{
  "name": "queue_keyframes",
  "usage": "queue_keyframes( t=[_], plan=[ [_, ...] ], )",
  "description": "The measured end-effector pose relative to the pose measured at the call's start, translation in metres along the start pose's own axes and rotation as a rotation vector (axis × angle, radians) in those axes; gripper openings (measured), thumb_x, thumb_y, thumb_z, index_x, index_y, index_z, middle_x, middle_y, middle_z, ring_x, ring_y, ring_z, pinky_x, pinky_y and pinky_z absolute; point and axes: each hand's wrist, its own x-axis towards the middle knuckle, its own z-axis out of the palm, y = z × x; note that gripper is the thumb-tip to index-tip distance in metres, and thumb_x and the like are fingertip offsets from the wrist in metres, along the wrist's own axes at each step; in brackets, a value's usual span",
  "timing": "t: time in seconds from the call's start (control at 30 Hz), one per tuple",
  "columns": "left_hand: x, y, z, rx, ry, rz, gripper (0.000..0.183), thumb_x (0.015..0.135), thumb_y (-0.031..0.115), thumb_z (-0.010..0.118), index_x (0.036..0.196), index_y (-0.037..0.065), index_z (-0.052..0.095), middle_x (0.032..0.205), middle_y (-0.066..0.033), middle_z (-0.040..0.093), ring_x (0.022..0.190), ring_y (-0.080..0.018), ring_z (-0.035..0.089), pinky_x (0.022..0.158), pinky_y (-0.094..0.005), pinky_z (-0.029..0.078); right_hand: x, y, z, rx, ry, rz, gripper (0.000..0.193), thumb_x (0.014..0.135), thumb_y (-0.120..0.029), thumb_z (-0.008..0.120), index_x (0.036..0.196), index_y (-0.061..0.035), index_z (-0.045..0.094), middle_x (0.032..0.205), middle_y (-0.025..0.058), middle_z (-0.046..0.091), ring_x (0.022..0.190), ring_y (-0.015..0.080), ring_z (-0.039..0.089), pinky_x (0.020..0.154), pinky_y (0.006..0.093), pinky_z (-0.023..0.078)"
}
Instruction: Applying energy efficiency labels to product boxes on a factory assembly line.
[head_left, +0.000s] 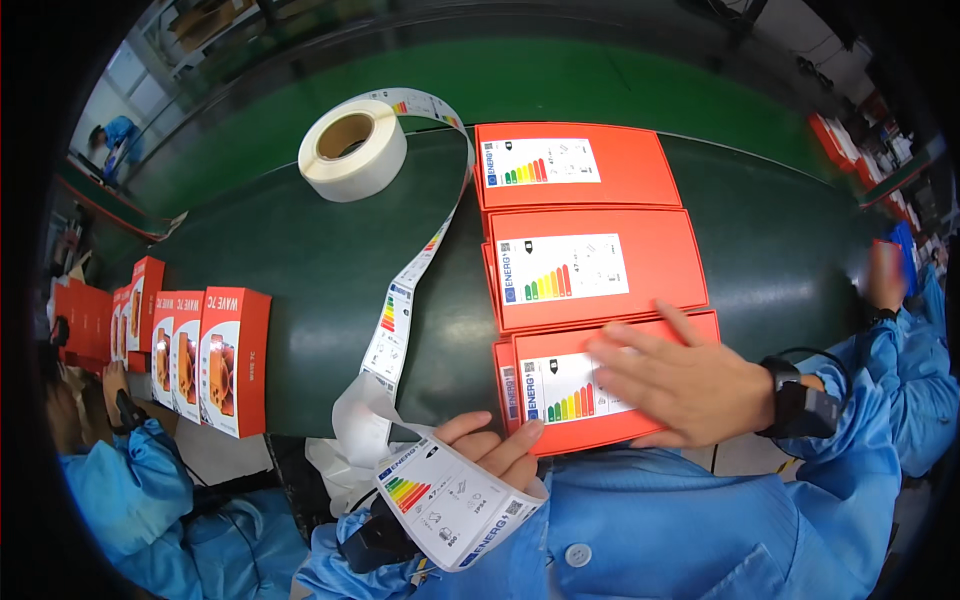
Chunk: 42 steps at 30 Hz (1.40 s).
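My right hand (695, 385) lies flat, fingers spread, over the energy label (568, 398) on the nearest red box (600, 434), covering the label's right part. Close by, my left hand (485, 447) is closed on a strip of energy labels (450, 510), which hides much of the palm. One left fingertip is at the box's near left corner. The strip curls back from this hand to a white label roll (365, 165). Beyond the nearest box, a middle red box (655, 260) and a far red box (630, 168) each bear the same kind of label.
Everything rests on a dark green work surface (330, 280). Several upright red boxes (240, 360) stand at the left beside a co-worker's hand (115, 395). At the right edge, another co-worker's hand (884, 290) is near a small red box.
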Motion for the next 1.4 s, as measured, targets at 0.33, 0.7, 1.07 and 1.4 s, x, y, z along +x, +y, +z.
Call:
queue_keyframes(
  t=[0.33,0.7,1.07,1.4],
  plan=[
    [-0.019,0.000,-0.037,0.045,0.106,-0.118,0.016,0.070,0.004,0.062,0.082,0.009,0.053,0.105,-0.0055,0.061,0.080,-0.0205,0.056,0.082,-0.0385,0.047,0.000,0.000,-0.016,-0.054,0.005,0.017,0.076,0.079,-0.041,0.059,0.134,0.0020,0.030,0.142,0.0212,0.024,0.132,0.0320,0.026,0.103,0.0563,0.019],
    [-0.213,-0.065,-0.187,0.318,1.226,-1.083,0.025,0.082,0.006,0.050,0.105,-0.001,0.058,0.077,-0.0031,0.054,0.070,-0.0098,0.048,0.066,-0.0222,0.039,0.173,-0.024,-0.134,1.226,-0.012,-0.114,0.073,0.086,-0.050,0.050,0.135,0.0007,0.031,0.130,0.0175,0.043,0.122,0.0253,0.042,0.097,0.0380,0.036],
    [-0.205,-0.196,-0.158,0.868,0.702,-1.063,0.020,0.072,-0.001,0.048,0.089,0.000,0.060,0.083,-0.0188,0.060,0.080,-0.0340,0.057,0.076,-0.0399,0.043,0.342,-0.055,-0.023,1.370,-0.550,0.103,0.071,0.091,-0.049,0.041,0.137,0.0012,0.023,0.136,0.0301,0.030,0.126,0.0353,0.036,0.097,0.0424,0.038],
    [-0.189,-0.295,-0.215,0.399,0.500,-1.437,0.033,0.075,0.031,0.061,0.073,-0.002,0.059,0.076,-0.0211,0.063,0.071,-0.0349,0.061,0.064,-0.0430,0.048,0.364,-0.052,-0.006,1.352,-0.564,0.242,0.078,0.090,-0.054,0.038,0.130,0.0114,0.029,0.130,0.0304,0.038,0.122,0.0325,0.042,0.093,0.0404,0.043]
  ],
)
